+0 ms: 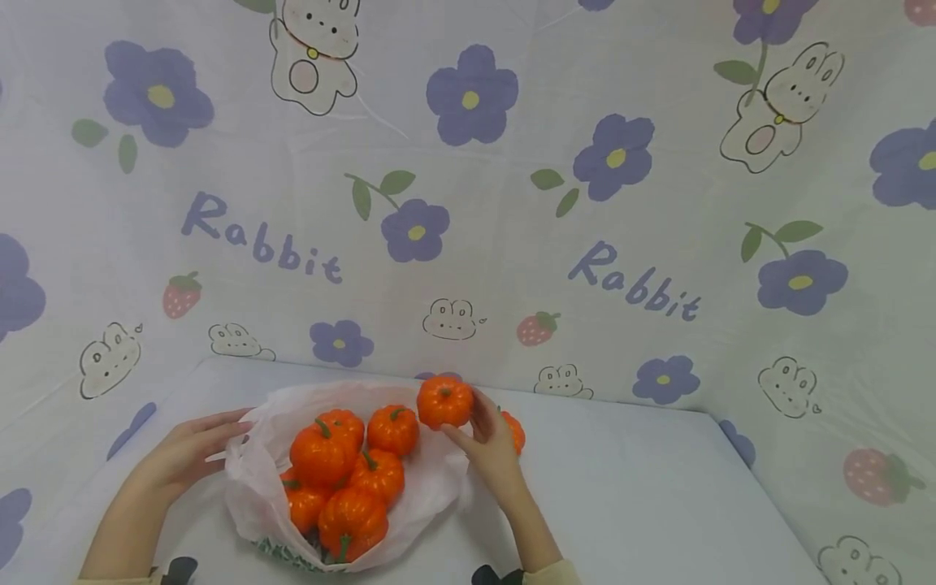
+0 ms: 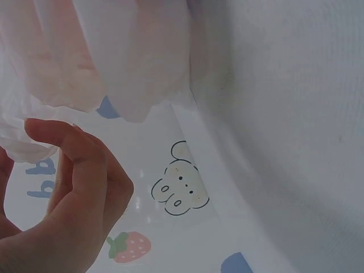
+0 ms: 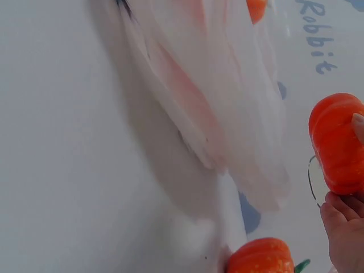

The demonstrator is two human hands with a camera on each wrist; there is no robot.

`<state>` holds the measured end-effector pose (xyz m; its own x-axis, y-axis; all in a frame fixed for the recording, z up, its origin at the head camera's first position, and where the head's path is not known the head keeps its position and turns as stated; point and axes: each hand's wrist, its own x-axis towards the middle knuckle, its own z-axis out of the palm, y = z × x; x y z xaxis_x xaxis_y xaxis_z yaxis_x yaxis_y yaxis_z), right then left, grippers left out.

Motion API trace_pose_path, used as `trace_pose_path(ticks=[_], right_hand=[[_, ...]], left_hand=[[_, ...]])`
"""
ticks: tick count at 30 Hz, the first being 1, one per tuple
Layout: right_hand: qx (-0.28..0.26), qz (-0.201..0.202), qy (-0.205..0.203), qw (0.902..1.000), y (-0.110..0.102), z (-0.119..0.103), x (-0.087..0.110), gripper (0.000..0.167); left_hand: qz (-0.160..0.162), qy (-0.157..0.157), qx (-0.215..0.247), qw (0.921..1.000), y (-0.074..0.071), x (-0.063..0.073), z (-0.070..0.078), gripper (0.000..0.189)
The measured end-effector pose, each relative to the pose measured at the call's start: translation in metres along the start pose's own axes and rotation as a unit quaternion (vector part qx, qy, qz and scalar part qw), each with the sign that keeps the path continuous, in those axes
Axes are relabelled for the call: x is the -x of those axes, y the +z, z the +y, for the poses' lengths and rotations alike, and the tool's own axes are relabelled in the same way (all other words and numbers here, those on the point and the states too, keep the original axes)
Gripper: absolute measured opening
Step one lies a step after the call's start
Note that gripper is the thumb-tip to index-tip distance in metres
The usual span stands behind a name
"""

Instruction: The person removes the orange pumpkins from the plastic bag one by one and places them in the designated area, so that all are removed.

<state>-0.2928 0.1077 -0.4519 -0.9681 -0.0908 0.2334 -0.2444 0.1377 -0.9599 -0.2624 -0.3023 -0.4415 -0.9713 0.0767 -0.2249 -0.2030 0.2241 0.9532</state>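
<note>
My right hand (image 1: 491,447) holds a small orange pumpkin (image 1: 444,401) between thumb and fingers, raised by the right rim of a white plastic bag (image 1: 436,479). The right wrist view also shows this pumpkin (image 3: 338,145) in the grip. At the bag's left rim, my left hand (image 1: 183,457) pinches the thin plastic; in the left wrist view its curled fingers (image 2: 85,165) meet the bag's edge. Several pumpkins with green stems, one of them in front (image 1: 354,520), lie heaped inside the wide-mouthed bag.
Another pumpkin (image 1: 515,432) sits on the white table (image 1: 643,496), partly hidden behind my right hand. A patterned cloth (image 1: 497,211) with flowers and rabbits hangs along the table's back and sides.
</note>
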Motion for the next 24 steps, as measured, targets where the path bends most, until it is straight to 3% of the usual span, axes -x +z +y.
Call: trace_pose_path(ticks=[11, 24], right_hand=[[0.009, 0.038, -0.003, 0.9992, -0.023, -0.002, -0.004, 0.075], [0.011, 0.056, 0.011, 0.9983, -0.048, 0.004, -0.004, 0.078]], left_hand=[[0.004, -0.006, -0.008, 0.9999, 0.002, 0.002, 0.002, 0.067], [0.005, -0.009, -0.002, 0.9999, 0.002, 0.001, 0.002, 0.066]])
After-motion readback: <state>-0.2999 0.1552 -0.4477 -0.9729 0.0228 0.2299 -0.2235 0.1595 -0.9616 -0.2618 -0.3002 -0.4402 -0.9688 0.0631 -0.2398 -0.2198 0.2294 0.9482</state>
